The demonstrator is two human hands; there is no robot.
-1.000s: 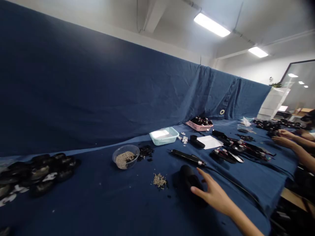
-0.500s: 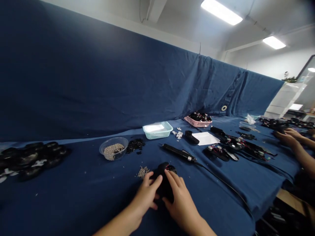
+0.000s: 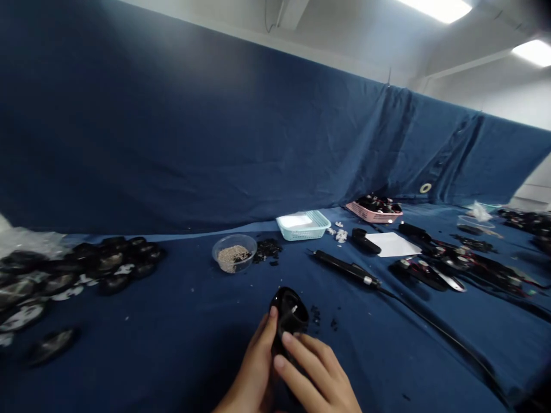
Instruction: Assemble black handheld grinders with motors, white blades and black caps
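Blue cloth (image 3: 172, 327) covers the bench and hangs as a backdrop behind it. Both hands hold a black shell (image 3: 289, 307) low over the cloth, near the front edge. The left hand (image 3: 252, 376) is curled on its left side, and the right hand (image 3: 316, 376) has its fingers laid over the near end. The hold looks like fingertips on a glossy surface, so the shell could slip or twist out. Loose bits (image 3: 321, 318) lie just beside it; a brush of the right hand could scatter them, dark on dark cloth. The driver (image 3: 346, 268) trails a cable (image 3: 430, 324) to the right, which a wide reach might snag. The bowl (image 3: 235, 252) stands well apart
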